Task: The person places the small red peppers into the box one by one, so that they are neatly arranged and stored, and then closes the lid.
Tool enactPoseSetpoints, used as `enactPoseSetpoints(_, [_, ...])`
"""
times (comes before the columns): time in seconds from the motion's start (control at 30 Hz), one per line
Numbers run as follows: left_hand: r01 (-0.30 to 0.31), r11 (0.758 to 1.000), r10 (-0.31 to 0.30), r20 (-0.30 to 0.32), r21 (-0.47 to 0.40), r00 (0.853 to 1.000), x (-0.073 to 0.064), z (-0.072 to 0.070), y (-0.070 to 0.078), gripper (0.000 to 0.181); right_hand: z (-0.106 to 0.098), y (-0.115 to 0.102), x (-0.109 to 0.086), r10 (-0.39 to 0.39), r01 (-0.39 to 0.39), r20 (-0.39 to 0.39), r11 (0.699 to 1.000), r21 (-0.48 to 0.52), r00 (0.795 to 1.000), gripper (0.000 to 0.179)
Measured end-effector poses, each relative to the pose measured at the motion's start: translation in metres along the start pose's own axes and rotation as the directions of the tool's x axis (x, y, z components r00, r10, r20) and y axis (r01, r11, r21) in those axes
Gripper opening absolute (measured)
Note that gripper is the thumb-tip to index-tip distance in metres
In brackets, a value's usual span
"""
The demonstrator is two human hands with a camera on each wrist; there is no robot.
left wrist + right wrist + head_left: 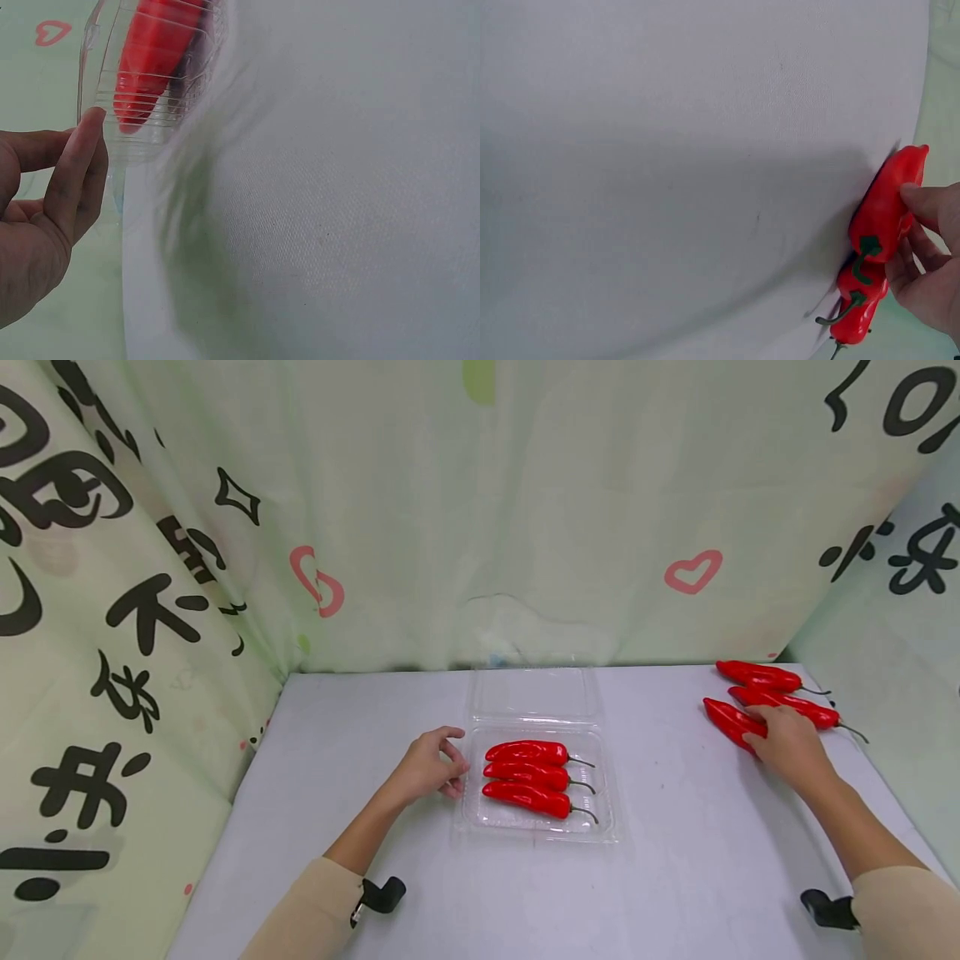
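My right hand [797,750] holds the nearest red chili pepper [726,720] of three at the table's right side, its thumb on the pepper's glossy side in the right wrist view. Just behind it lie a second red pepper [813,714] and a third one [757,676], stems to the right. A clear plastic clamshell box [607,827] stands mid-table with its lid [536,696] folded back. Three red peppers [528,775] lie side by side in it. Beside the box's left wall is my left hand [427,767], fingers loosely bent, fingertips right at the plastic.
The white table [660,877] ends at a pale green curtain [570,527] at the back, with more printed curtain at left and right. The loose peppers lie near the table's right edge. Black wrist cameras [384,895] show at both cuffs.
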State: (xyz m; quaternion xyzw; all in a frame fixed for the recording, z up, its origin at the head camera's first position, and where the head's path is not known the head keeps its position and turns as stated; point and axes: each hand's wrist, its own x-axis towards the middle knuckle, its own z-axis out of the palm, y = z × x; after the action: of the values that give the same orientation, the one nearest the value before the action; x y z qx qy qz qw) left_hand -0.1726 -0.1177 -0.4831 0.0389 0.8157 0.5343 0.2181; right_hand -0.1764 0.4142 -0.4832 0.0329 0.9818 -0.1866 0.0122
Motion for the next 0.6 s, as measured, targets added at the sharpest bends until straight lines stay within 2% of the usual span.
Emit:
enactPoseSetpoints(0.23, [-0.002,1.000,0.002,-0.003,0.014,1.000,0.0009,-0.0002,0.0001,0.058,-0.0015,0.0002,0.0004,0.016,-0.016,0.034,1.000,-0.015,0.999,0.078])
enactPoseSetpoints(0.4, [0.003,1.000,-0.003,-0.005,0.016,1.000,0.0008,0.0004,0.0001,0.059,-0.0026,0.0011,0.0004,0.031,-0.033,0.054,0.999,0.025,0.998,0.080])
enactPoseSetpoints(0.6, [-0.003,1.000,0.003,-0.004,0.015,1.000,0.0013,0.0002,-0.0005,0.058,-0.0046,0.0038,0.0002,0.080,-0.090,0.117,0.992,0.085,0.990,0.083])
